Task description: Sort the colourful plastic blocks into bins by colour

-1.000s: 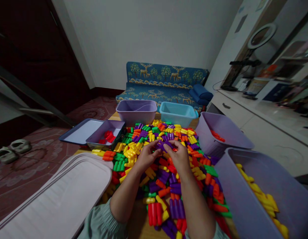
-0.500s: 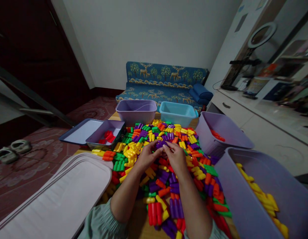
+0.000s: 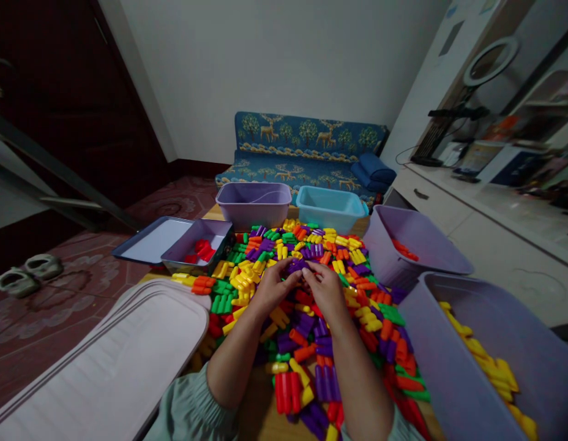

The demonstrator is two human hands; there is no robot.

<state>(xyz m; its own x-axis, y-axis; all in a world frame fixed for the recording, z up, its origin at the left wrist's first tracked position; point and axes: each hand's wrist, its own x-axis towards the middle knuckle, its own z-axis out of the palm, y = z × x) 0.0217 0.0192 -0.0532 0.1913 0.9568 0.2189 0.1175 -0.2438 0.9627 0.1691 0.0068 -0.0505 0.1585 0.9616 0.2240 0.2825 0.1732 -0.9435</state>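
Note:
Between my two hands is a purple plastic building piece (image 3: pixel 297 265), raised over the heap. My left hand (image 3: pixel 275 285) grips it from the left with thumb and fingers. From the right, my right hand (image 3: pixel 324 285) pinches the same piece; my fingers partly hide it. Below and around both hands spreads a heap of peg-shaped plastic pieces in purple, yellow, green, orange and red, such as a red piece (image 3: pixel 287 392) at the front and a green piece (image 3: pixel 224 303) to the left.
Purple bins hold yellow pieces (image 3: pixel 483 361) and orange-red pieces (image 3: pixel 404 250) on the right. A purple bin (image 3: pixel 254 211) and a blue bin (image 3: pixel 332 214) stand at the back. Left are a hinged box (image 3: pixel 183 264) with red pieces and stacked pale lids (image 3: pixel 128 343). Behind is a sofa (image 3: pixel 306 144).
The view has shifted slightly. Both hands stay together on the purple piece, with hardly any movement over the heap.

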